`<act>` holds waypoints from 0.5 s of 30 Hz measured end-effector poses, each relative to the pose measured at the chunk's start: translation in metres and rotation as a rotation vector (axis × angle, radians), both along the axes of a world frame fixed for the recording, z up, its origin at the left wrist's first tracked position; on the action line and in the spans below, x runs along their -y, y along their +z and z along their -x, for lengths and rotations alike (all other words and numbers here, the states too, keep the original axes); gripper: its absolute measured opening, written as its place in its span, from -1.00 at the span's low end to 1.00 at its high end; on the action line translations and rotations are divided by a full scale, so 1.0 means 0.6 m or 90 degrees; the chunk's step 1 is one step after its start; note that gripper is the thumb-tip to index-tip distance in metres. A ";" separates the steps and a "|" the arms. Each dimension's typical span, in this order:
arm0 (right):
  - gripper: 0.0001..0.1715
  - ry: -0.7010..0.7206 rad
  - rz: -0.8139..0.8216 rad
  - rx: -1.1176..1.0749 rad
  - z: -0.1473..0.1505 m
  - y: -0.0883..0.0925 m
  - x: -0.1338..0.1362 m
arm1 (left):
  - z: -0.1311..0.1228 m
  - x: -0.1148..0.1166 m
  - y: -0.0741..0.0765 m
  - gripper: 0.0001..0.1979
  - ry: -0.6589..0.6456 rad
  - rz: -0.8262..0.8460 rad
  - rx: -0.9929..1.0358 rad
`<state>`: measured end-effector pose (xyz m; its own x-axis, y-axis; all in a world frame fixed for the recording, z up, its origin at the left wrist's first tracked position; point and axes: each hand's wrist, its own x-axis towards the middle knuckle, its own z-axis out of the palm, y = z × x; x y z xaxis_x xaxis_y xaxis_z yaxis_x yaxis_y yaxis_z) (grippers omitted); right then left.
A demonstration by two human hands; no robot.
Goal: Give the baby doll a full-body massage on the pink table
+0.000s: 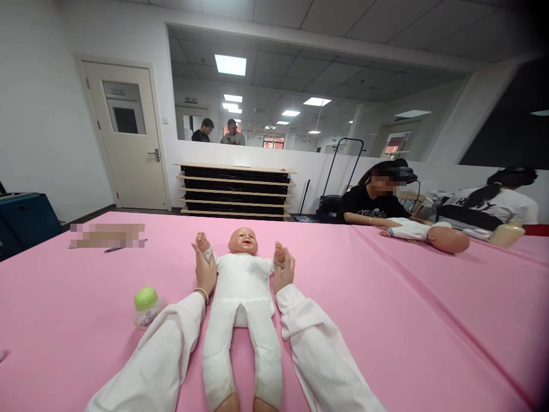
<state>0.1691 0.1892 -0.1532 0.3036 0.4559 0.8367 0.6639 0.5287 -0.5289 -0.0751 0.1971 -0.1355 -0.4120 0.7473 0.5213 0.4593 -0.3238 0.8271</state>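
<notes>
A baby doll [242, 280] with a white cloth body lies on its back on the pink table cover [343, 297], head away from me and feet toward me. My left hand [206, 270] is closed around the doll's arm at the left, just below its small raised hand. On the other side, my right hand [284, 272] grips the doll's other arm near the wrist. Both doll arms are bent up beside its head. A jar with a green lid [146, 308] stands left of my left forearm, partly behind the sleeve.
At the back left lie a blurred-out flat item [109, 234] and a pen-like object [114, 249]. Across the table at right, a person [371, 197] handles another doll [446, 237], with a beige bottle [506, 233] near it. A second person [489, 197] sits farther right.
</notes>
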 end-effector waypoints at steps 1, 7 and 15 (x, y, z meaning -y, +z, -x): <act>-0.47 0.017 0.007 0.043 0.007 -0.002 0.001 | -0.004 0.001 0.000 -0.26 -0.031 -0.012 -0.042; -0.47 0.099 0.067 0.262 0.028 0.004 0.009 | -0.014 0.002 -0.002 -0.43 -0.155 -0.070 -0.253; -0.42 0.155 0.105 0.311 0.040 0.017 0.013 | -0.021 0.009 0.005 -0.51 -0.205 -0.074 -0.345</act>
<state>0.1451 0.1815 -0.1431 -0.2316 0.6006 0.7653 0.7214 0.6338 -0.2791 -0.0622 0.1917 -0.1328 0.1686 0.7155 0.6780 0.6674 -0.5890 0.4557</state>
